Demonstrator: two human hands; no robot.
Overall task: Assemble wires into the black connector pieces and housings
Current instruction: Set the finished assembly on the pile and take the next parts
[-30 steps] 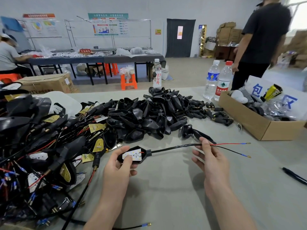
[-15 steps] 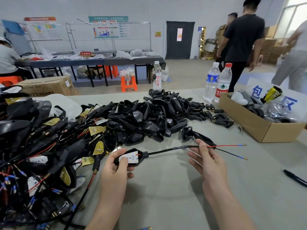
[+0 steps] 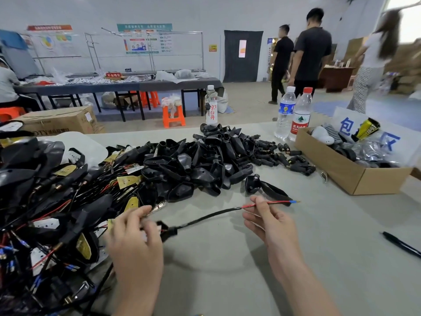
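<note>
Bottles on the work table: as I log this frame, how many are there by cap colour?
White-capped bottles: 2
Red-capped bottle: 1
Total: 3

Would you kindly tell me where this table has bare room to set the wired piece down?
Bare table: between the left hand and right hand holding the wired piece, toward the near edge; also beyond the right hand, between the cardboard box and the pen. Crowded: the wire tangle at left, the housing pile behind.
</note>
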